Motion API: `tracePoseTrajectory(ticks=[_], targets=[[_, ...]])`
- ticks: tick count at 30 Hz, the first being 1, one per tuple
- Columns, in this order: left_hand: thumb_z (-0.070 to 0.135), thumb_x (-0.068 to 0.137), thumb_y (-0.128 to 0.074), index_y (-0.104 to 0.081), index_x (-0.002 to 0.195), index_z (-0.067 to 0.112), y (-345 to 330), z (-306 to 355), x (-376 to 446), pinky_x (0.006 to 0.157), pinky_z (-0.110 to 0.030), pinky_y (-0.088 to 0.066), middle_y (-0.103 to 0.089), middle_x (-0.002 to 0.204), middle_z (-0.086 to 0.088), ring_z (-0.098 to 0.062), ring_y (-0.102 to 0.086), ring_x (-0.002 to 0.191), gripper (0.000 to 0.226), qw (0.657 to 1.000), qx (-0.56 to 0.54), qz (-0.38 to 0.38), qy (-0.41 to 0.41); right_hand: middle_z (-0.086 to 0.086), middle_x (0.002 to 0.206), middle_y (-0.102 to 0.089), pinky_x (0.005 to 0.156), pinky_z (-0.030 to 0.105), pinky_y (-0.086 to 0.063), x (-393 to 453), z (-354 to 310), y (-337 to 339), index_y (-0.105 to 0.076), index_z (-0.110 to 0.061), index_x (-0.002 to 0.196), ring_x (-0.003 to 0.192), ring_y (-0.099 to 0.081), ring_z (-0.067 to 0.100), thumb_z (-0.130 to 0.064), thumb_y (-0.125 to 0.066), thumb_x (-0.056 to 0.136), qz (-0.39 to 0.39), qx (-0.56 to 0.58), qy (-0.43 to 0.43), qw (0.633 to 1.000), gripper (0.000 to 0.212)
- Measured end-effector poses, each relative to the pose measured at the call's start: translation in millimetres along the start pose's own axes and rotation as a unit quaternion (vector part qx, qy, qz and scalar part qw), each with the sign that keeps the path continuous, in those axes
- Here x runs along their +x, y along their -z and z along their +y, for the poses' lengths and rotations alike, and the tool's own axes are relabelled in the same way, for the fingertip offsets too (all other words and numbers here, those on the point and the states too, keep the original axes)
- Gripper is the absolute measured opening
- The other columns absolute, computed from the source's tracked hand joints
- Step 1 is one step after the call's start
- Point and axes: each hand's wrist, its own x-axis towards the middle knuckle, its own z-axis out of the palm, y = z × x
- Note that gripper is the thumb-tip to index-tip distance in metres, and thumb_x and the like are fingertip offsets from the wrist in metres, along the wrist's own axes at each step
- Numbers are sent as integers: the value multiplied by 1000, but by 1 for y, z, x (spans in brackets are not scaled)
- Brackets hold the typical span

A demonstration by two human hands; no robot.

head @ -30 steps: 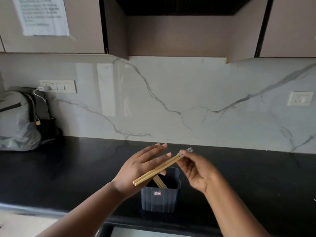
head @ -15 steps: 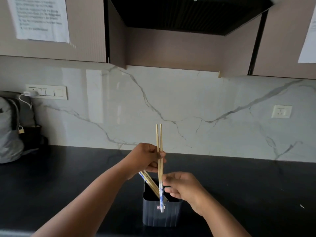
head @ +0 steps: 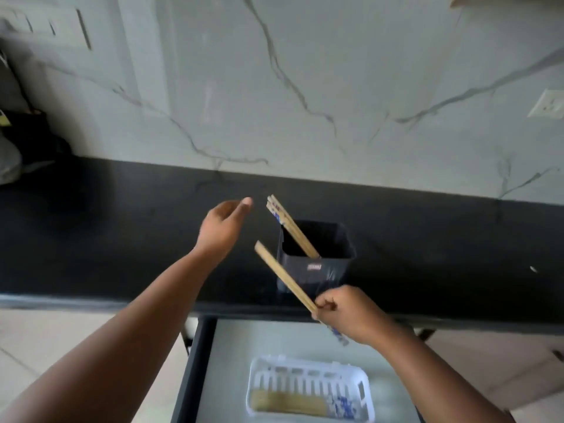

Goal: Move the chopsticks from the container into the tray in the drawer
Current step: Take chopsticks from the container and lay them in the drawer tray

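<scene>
The right hand [head: 345, 315] had its fingers clamped round the blue-patterned end of a pair of slim, pale wooden chopsticks [head: 283, 276], which slanted up and to the left above the edge of the glossy black stone desk [head: 122, 224]. The left hand [head: 224, 227] hung with its fingers loosely apart and empty, just beside the tops of the remaining wooden chopsticks [head: 290, 227] leaning in the dark, ribbed, square plastic container [head: 317, 257]. Below, the open dark-framed drawer [head: 195, 361] with a smooth grey liner held a white slotted plastic tray [head: 308, 389], where several chopsticks [head: 290, 406] already lay flat. To do this step well, the held pair would probably need turning level and parallel with those in the tray, then lowering close before release, since smooth round sticks would likely roll or bounce off the hard plastic rim. The left hand seemed well placed to pinch the next pair.
</scene>
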Motion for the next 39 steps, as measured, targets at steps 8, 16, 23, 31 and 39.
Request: tracePoseTrajectory(ticks=[8, 16, 23, 31, 39], targets=[[71, 90, -12, -9, 156, 21, -22, -142, -42, 121, -46, 4, -3, 165, -5, -25, 5, 151, 82, 823, 541, -157, -70, -2, 72, -57, 52, 28, -37, -19, 90, -72, -66, -21, 80, 65, -53, 18, -16, -51, 86, -147, -295, -68, 942, 17], [65, 92, -8, -3, 155, 9, -21, -137, -33, 119, -43, 14, 1, 164, -10, -23, 12, 150, 84, 764, 608, -179, -124, 2, 78, -52, 65, 27, -41, 5, 122, -118, -64, -13, 94, 80, -60, 25, 5, -49, 80, -212, -377, -34, 901, 28], [70, 90, -19, -8, 156, 16, -16, -138, -30, 121, -34, 6, -1, 164, -3, -13, 6, 150, 86, 805, 553, -186, -111, -3, 69, -45, 49, 22, -29, 11, 137, -130, -52, -20, 82, 61, -47, 15, -2, -48, 80, -244, -355, -32, 902, 18], [72, 89, -21, -13, 156, 20, -15, -140, -30, 120, -30, 5, -7, 164, -1, -12, 0, 150, 85, 808, 552, -166, -122, 1, 73, -48, 66, 29, -41, 6, 154, -124, -46, -12, 70, 79, -55, 24, 9, -48, 77, -200, -363, 33, 909, 22], [70, 87, -25, -25, 154, 19, -14, -140, -33, 121, -29, -1, -17, 162, 0, -11, -8, 149, 84, 825, 532, -141, -125, -2, 69, -48, 57, 20, -38, 6, 152, -130, -41, -15, 65, 78, -55, 18, 7, -49, 79, -219, -354, 8, 909, 27]])
